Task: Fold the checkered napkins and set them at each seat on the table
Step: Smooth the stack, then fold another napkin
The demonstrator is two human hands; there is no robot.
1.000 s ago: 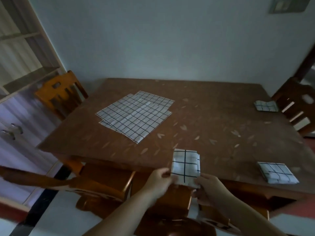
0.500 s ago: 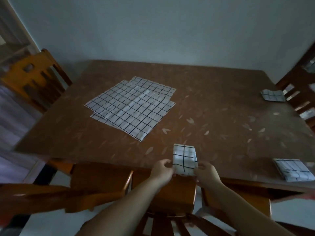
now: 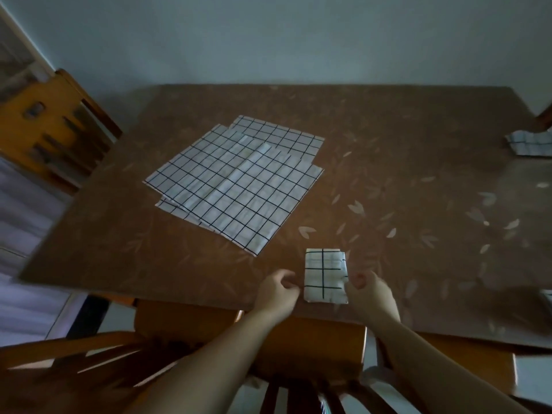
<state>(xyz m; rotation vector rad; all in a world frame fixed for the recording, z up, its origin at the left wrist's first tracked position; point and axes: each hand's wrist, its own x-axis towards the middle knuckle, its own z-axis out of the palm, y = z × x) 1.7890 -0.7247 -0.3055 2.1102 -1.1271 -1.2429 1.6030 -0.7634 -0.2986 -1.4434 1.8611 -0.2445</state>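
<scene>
A small folded checkered napkin (image 3: 325, 274) lies flat on the brown table (image 3: 403, 150), close to its near edge. My left hand (image 3: 277, 291) hovers just left of it with loosely curled fingers and a small gap to the cloth. My right hand (image 3: 370, 291) sits against the napkin's right edge, also loosely curled and gripping nothing. A stack of unfolded checkered napkins (image 3: 236, 183) is spread out at the table's centre left. Another folded napkin (image 3: 530, 143) rests at the far right seat.
An orange wooden chair (image 3: 50, 130) stands at the table's left side. A second chair (image 3: 298, 342) is tucked in right below my hands. Part of a further chair (image 3: 546, 118) shows at the right edge.
The folded napkin went from being held at the table's edge to lying flat on the table. Both hands have let go and drawn slightly apart. The view has tilted further down.
</scene>
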